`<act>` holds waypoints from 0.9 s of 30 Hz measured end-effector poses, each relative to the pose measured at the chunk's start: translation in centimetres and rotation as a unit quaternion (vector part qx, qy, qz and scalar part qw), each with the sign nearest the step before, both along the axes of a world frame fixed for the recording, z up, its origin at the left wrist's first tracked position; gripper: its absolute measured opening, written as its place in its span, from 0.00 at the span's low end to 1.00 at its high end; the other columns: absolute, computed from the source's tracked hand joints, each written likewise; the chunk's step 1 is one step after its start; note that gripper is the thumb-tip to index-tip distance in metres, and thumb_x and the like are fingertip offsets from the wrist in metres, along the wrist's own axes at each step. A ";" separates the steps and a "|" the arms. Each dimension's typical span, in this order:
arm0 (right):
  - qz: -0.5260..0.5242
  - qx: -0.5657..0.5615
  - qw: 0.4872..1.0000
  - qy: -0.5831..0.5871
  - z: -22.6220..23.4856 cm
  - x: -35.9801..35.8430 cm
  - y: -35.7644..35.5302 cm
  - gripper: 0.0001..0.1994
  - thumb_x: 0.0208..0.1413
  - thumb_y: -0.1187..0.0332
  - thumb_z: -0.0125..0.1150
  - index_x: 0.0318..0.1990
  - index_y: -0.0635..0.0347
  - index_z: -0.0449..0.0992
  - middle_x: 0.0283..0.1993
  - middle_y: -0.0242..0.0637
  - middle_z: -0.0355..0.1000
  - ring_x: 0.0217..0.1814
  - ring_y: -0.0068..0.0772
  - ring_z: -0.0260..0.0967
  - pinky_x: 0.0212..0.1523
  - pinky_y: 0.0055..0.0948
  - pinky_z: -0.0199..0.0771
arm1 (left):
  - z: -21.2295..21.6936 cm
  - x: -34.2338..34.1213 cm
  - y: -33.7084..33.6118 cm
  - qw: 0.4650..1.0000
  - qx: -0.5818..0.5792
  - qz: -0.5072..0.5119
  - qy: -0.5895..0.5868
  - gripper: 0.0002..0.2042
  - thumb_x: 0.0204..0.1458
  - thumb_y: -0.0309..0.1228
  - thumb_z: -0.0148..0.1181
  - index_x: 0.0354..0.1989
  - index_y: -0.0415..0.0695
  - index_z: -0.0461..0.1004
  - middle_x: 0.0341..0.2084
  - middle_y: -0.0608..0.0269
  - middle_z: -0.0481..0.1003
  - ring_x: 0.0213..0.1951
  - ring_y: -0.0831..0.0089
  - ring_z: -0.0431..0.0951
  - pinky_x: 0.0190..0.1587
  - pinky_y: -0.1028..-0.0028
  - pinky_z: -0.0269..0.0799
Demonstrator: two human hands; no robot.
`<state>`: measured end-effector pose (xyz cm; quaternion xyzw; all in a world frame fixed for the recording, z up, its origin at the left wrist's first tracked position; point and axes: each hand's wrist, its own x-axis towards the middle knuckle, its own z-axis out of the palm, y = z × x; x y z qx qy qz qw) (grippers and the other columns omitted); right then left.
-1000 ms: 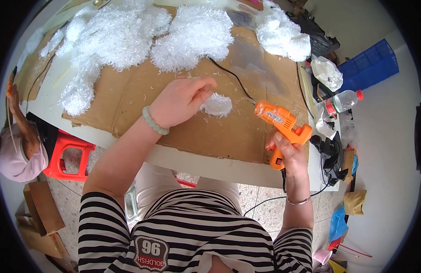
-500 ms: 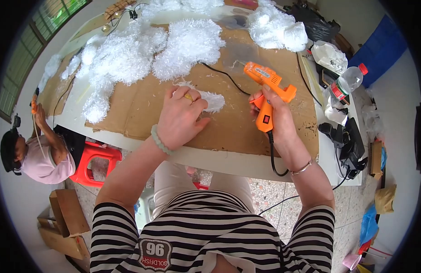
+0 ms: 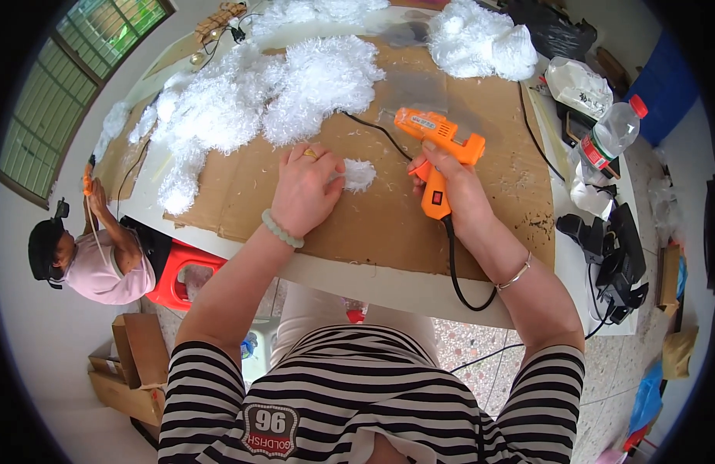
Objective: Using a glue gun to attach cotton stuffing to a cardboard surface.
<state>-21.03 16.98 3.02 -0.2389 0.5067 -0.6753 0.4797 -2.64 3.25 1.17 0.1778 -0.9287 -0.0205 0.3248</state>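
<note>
Head view | right hand (image 3: 459, 192) wrapped round orange pistol-shaped plastic glue gun (image 3: 444, 133), front end pointing beyond left hand (image 3: 305, 193), presumably sparing skin | brown flat cardboard sheet (image 3: 373, 228) underneath, likely shielding white-topped table (image 3: 357, 278) | small white fluffy fibre piece (image 3: 360, 176) on cardboard, right beside left thumb; left fingers curled, pinch hidden, can't tell

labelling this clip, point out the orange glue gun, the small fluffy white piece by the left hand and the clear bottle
Orange glue gun (image 3: 444, 133): head view, upper body
Small fluffy white piece (image 3: 361, 176): head view, right part
Clear bottle (image 3: 616, 133): head view, upper side
</note>
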 end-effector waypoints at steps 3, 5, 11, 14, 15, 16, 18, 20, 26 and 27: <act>0.006 0.000 1.000 -0.001 -0.2 -0.3 0.1 0.12 0.58 0.59 0.52 0.39 0.58 0.70 0.29 0.34 0.70 0.28 0.23 0.65 0.31 0.26 0.69 | -0.4 -0.5 -0.2 0.999 0.020 0.037 0.029 0.06 0.38 0.22 0.60 0.25 0.45 0.71 0.28 0.63 0.72 0.39 0.62 0.70 0.45 0.61 0.63; 0.014 -0.001 1.000 -0.005 -0.5 -0.3 0.1 0.12 0.58 0.59 0.52 0.40 0.59 0.70 0.29 0.34 0.70 0.28 0.23 0.65 0.31 0.26 0.69 | -0.7 0.1 -1.0 0.980 0.181 0.067 0.041 0.05 0.45 0.22 0.58 0.31 0.41 0.71 0.29 0.59 0.74 0.36 0.65 0.74 0.39 0.71 0.68; 0.002 -0.018 0.999 -0.026 -0.5 -0.4 0.1 0.12 0.57 0.60 0.52 0.40 0.59 0.69 0.30 0.34 0.70 0.28 0.23 0.64 0.31 0.25 0.69 | -0.1 1.4 -1.7 0.956 0.217 0.097 0.174 0.06 0.50 0.21 0.54 0.37 0.41 0.72 0.28 0.56 0.76 0.30 0.64 0.77 0.31 0.75 0.70; 0.017 -0.020 0.999 -0.024 -0.9 -0.7 0.0 0.11 0.57 0.60 0.52 0.40 0.58 0.70 0.30 0.34 0.70 0.28 0.23 0.64 0.31 0.25 0.69 | 1.7 -0.5 1.8 0.990 0.092 0.047 0.092 0.08 0.44 0.23 0.60 0.35 0.43 0.74 0.31 0.62 0.74 0.37 0.62 0.73 0.40 0.68 0.67; 0.016 -0.022 0.999 -0.027 -0.9 -0.7 0.0 0.11 0.57 0.60 0.53 0.40 0.58 0.70 0.30 0.34 0.70 0.28 0.23 0.64 0.31 0.25 0.69 | 1.9 -1.0 2.5 0.999 -0.037 0.010 0.022 0.09 0.42 0.24 0.62 0.34 0.45 0.74 0.32 0.64 0.74 0.40 0.62 0.72 0.43 0.66 0.66; 0.015 -0.024 0.999 -0.030 -0.9 -0.7 0.0 0.11 0.57 0.60 0.53 0.39 0.58 0.70 0.30 0.33 0.70 0.28 0.22 0.64 0.32 0.25 0.69 | 1.7 -1.5 2.9 0.999 -0.037 0.011 0.021 0.09 0.42 0.24 0.62 0.34 0.45 0.74 0.32 0.64 0.74 0.40 0.62 0.72 0.43 0.66 0.66; 0.014 -0.020 0.999 -0.031 -0.8 -0.6 0.0 0.11 0.57 0.60 0.53 0.39 0.58 0.70 0.30 0.33 0.70 0.28 0.22 0.64 0.32 0.25 0.69 | 1.3 -2.2 3.4 0.997 -0.075 0.000 -0.025 0.10 0.36 0.27 0.65 0.30 0.46 0.75 0.33 0.66 0.72 0.43 0.59 0.69 0.47 0.62 0.62; 0.013 -0.016 0.999 -0.032 -0.7 -0.5 0.0 0.11 0.57 0.60 0.53 0.39 0.58 0.70 0.30 0.33 0.70 0.28 0.22 0.64 0.32 0.24 0.70 | 0.8 -2.1 2.7 0.996 -0.085 0.005 -0.021 0.09 0.36 0.26 0.64 0.29 0.46 0.74 0.33 0.66 0.72 0.42 0.59 0.69 0.45 0.62 0.62; 0.013 -0.041 0.998 -0.043 -1.1 -0.6 0.0 0.11 0.57 0.61 0.53 0.39 0.58 0.70 0.30 0.32 0.70 0.28 0.21 0.64 0.31 0.24 0.70 | -1.1 -1.3 0.9 0.997 0.029 0.068 0.006 0.06 0.37 0.23 0.60 0.26 0.45 0.72 0.33 0.63 0.73 0.40 0.57 0.69 0.43 0.61 0.64; 0.015 -0.038 0.998 -0.039 -1.2 -0.6 0.0 0.11 0.57 0.61 0.53 0.39 0.58 0.70 0.30 0.32 0.70 0.28 0.21 0.64 0.31 0.24 0.70 | -0.9 -1.2 1.0 0.996 0.031 0.088 -0.003 0.06 0.38 0.22 0.58 0.26 0.45 0.72 0.33 0.62 0.73 0.40 0.57 0.69 0.43 0.61 0.64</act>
